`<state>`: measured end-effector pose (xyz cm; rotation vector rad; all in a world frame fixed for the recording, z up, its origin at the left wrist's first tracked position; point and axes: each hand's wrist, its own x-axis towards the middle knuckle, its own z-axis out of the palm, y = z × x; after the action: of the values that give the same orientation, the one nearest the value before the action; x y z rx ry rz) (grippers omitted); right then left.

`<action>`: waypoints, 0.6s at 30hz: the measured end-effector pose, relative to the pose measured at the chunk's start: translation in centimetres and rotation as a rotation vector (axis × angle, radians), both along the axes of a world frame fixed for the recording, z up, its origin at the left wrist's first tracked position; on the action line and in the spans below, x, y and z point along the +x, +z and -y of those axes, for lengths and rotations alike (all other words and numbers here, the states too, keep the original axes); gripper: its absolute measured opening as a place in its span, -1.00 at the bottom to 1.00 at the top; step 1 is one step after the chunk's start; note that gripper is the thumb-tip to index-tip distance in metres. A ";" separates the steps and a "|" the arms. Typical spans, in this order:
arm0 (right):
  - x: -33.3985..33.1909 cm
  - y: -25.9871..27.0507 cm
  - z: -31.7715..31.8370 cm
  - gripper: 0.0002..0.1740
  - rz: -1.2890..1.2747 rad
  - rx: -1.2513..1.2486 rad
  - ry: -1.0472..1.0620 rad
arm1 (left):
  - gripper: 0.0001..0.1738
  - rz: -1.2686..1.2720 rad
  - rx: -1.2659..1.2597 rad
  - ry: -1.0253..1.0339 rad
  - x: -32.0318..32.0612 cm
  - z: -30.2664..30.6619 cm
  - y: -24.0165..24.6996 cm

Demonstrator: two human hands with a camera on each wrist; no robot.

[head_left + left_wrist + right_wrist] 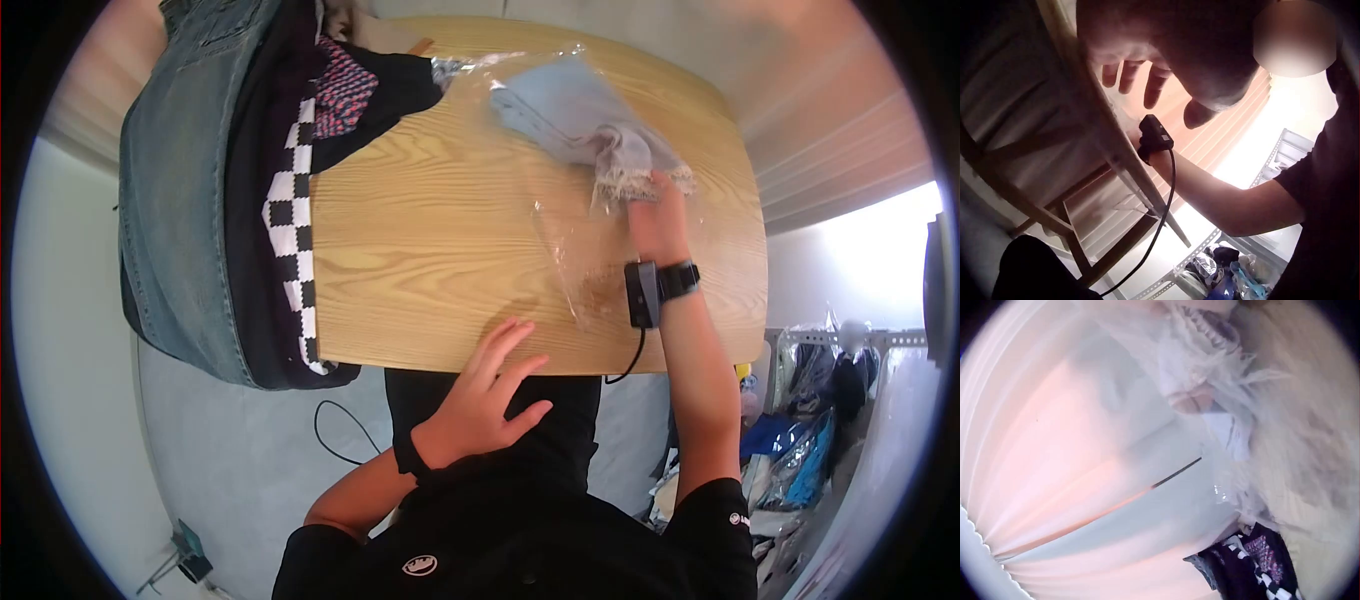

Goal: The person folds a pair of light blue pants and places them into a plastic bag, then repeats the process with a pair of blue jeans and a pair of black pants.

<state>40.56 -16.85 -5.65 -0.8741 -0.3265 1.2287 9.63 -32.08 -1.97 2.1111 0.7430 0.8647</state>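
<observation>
A folded light blue and grey scarf (565, 105) with a fringed end lies over the far right part of the wooden table (430, 240). My right hand (660, 222) grips its fringed end. In the right wrist view, a fingertip (1191, 402) shows against the pale cloth. A clear plastic bag (555, 245) spreads around and below the scarf, its outline faint. My left hand (485, 400) is at the table's front edge, fingers spread and holding nothing; in the left wrist view its fingers (1155, 87) hang loosely.
Jeans (185, 190) and dark clothes with a checkered strip (290, 225) are heaped along the table's left side. A patterned garment (345, 92) lies at the back left. Bagged clothes (790, 450) sit on a shelf at right. A cable (638, 355) hangs from my right wrist.
</observation>
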 end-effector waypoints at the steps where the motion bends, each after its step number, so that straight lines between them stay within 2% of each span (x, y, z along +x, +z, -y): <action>1: 1.7 -1.6 -0.6 -0.59 0.039 -0.010 -0.012 | -0.46 -0.014 -0.005 -0.003 0.3 -0.2 0.1; 2: 3.4 -3.0 -1.3 -0.60 0.079 -0.017 -0.023 | -0.46 -0.028 -0.007 -0.006 0.6 -0.5 0.3; 4: 4.2 -2.5 -1.9 -0.62 0.161 -0.025 -0.037 | -0.45 -0.055 -0.001 -0.009 0.9 -1.3 0.4; 5: 4.3 -2.6 -1.5 -0.65 0.094 -0.032 -0.083 | -0.44 -0.071 0.004 -0.010 0.9 -1.8 0.5; 7: -0.7 1.5 1.2 -0.71 -0.041 -0.045 -0.166 | -0.40 -0.075 -0.022 0.013 0.7 -2.6 0.6; 9: -2.5 2.0 2.6 -0.69 -0.080 -0.041 -0.031 | -0.35 -0.054 -0.085 0.055 0.5 -3.3 0.5; 12: -4.3 2.6 3.1 -0.67 -0.082 -0.004 0.117 | -0.25 -0.094 -0.031 0.109 0.9 -4.3 0.8; 15: -5.0 4.8 3.0 -0.65 -0.088 -0.023 0.222 | -0.21 -0.217 0.130 0.227 1.5 -4.6 0.5; 18: -5.1 5.6 4.5 -0.60 -0.114 -0.050 0.335 | -0.22 -0.209 0.180 0.289 1.9 -4.6 0.6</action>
<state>35.48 -21.33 -0.02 -0.8084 -0.3608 1.5960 11.56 -27.48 -1.42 2.3141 1.1384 0.8976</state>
